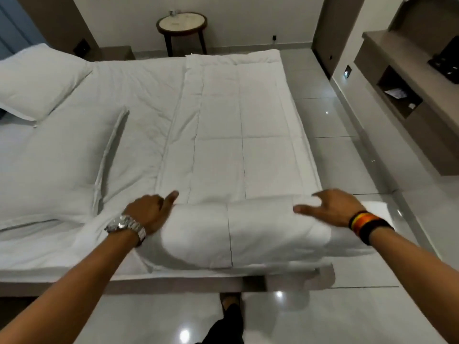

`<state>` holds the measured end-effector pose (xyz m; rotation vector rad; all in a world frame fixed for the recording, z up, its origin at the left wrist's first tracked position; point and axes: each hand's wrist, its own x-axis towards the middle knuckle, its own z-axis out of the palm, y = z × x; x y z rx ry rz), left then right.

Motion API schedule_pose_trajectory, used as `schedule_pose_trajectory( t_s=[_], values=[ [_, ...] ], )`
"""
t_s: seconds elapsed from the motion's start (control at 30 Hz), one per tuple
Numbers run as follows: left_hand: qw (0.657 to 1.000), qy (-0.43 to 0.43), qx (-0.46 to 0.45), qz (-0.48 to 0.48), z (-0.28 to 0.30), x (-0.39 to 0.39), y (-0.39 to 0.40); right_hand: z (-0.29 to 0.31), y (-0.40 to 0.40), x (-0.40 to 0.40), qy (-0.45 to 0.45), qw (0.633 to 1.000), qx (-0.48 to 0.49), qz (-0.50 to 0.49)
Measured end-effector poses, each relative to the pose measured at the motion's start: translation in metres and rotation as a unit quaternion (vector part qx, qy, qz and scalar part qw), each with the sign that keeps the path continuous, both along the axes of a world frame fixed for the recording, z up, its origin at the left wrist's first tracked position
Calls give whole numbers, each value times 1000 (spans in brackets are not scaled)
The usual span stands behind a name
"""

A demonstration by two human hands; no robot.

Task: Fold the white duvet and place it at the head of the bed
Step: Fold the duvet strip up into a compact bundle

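The white duvet (238, 135) lies as a long folded strip along the right side of the bed (139, 125), reaching to the far edge. Its near end is turned over into a thick roll (231, 234) at the bed's near edge. My left hand (151, 212), with a metal watch on the wrist, grips the roll's left end, fingers curled round it and forefinger pointing forward. My right hand (332, 207), wearing striped wristbands, holds the roll's right end with thumb and fingers curled over the fold.
Two white pillows (37, 80) (67, 167) lie at the left, at the bed's head. A round side table (182, 23) stands beyond the bed. Glossy tiled floor (352, 150) runs along the right, with a brown shelf unit (407, 78) against the right wall. My foot (231, 304) is below the bed edge.
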<state>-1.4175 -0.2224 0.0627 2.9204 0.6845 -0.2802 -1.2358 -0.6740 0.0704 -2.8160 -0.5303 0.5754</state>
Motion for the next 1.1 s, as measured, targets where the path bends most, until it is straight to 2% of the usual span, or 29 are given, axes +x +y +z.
schedule_pose_trajectory(
  t_s=[0.13,0.27,0.33,0.37,0.47,0.57,0.63,0.7,0.77,0.83,0.9,0.93,1.1],
  values=[
    [991,-117,59,-12,12,130,47,13,57,126,-87,996,-18,-24],
    [982,-185,13,19,-6,208,58,-5,105,190,-157,982,57,-93],
    [980,-196,-32,1,-41,202,38,-41,113,175,-189,974,82,-89],
    [983,-172,-60,-7,-65,190,24,-65,114,157,-175,978,81,-82],
    [994,-28,-95,-44,-143,143,-9,-144,100,84,-46,997,-29,-54],
    [992,32,-103,-71,-194,123,-14,-201,87,57,10,994,-101,-37],
    [992,27,-101,-77,-192,121,-12,-204,91,55,-8,995,-96,-41],
    [993,-19,-102,-59,-185,102,-15,-201,89,33,-41,995,-48,-82],
    [992,-79,-94,8,-179,63,-20,-204,74,-5,-73,985,-1,-154],
    [984,-98,-101,114,-183,21,-25,-211,51,-32,-76,980,6,-181],
    [973,-99,-110,177,-201,0,-30,-224,35,-29,-82,988,-18,-132],
    [972,-103,-114,179,-212,0,-31,-233,31,-21,-94,990,-29,-97],
    [989,-111,-65,76,-268,38,-26,-296,27,19,-185,982,-15,36]
  ],
)
